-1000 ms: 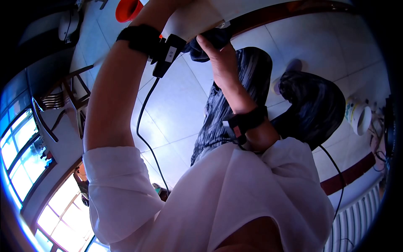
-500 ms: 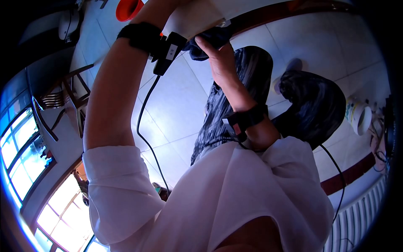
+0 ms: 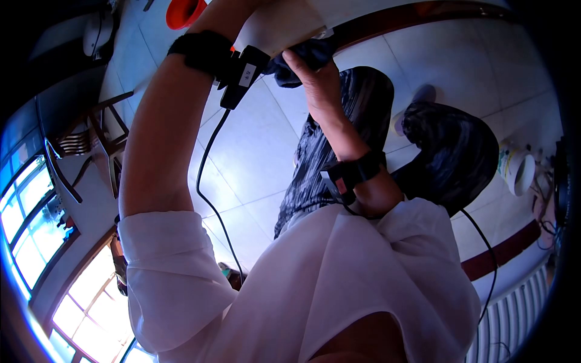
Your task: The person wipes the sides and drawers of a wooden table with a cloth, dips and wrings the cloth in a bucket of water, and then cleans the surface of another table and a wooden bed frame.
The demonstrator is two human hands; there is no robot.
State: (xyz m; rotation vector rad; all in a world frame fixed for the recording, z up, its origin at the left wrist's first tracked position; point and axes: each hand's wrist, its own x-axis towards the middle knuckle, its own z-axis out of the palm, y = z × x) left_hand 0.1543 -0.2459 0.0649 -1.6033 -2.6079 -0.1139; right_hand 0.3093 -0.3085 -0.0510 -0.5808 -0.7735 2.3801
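Note:
My right hand (image 3: pixel 321 85) is closed around a bunched dark cloth (image 3: pixel 311 55), its thumb pointing up along the near side. The other fingers are hidden behind the cloth and the palm. The cloth sits against the lower edge of a pale, smooth surface (image 3: pixel 281 24). My left hand (image 3: pixel 229 11) reaches up beside that surface; only the part just past the wrist shows, and its fingers lie beyond the top edge of the view. Black straps with small boxes are on both wrists, and a black cable (image 3: pixel 203 175) hangs from the left one.
A red-orange container (image 3: pixel 184 13) stands at the upper left, above a wooden chair (image 3: pixel 106 136). White tiled floor (image 3: pixel 248 145) stretches below my arms. On the right are a white bucket (image 3: pixel 519 170) and a ribbed radiator (image 3: pixel 514 314). My bent knees (image 3: pixel 451 151) are close by.
Both hands keep nearly the same place, with the right still on the cloth. The view has shifted only very slightly.

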